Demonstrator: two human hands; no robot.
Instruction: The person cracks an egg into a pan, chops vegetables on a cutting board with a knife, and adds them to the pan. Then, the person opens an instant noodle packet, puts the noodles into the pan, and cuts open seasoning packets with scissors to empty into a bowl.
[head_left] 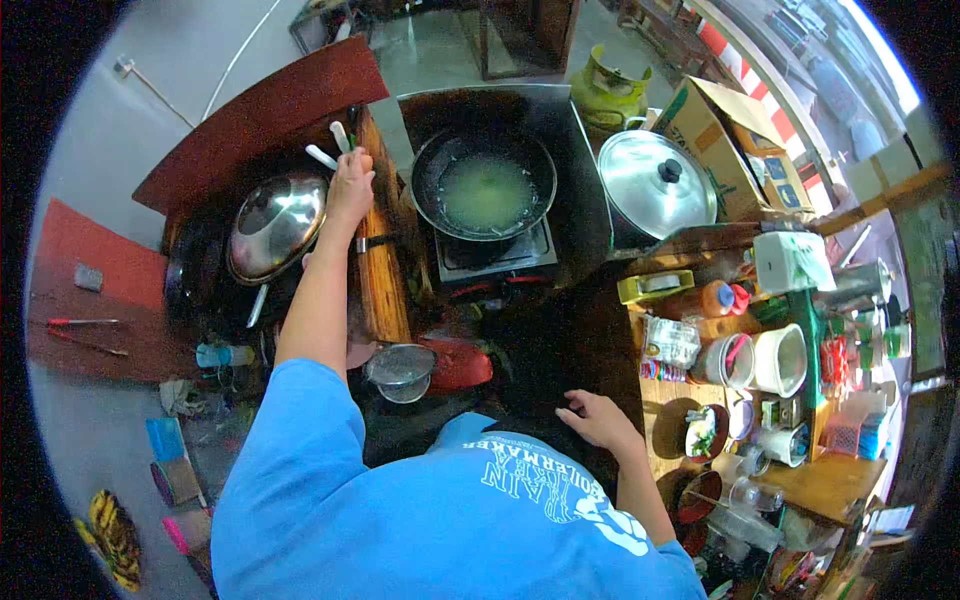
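Observation:
My left hand [350, 190] reaches forward to the top of an upright wooden board [381, 270]. Its fingers are closed there, and what they hold, if anything, is hidden. Just beside them, white utensil handles [322, 156] stick up. A domed metal lid [278, 228] lies left of that forearm. To the right of the board, a dark wok [484, 186] with cloudy, pale greenish liquid sits on a gas stove [497, 252]. My right hand [603, 422] hangs near my body beside the wooden side table, fingers loosely bent and apart, with nothing in it.
A large pot with a shiny lid [658, 184] stands right of the stove, near a green gas cylinder [608, 92] and a cardboard box [735, 150]. Tubs, bottles and a bowl [706, 432] crowd the right-hand table. A metal strainer [400, 372] sits low in front of me.

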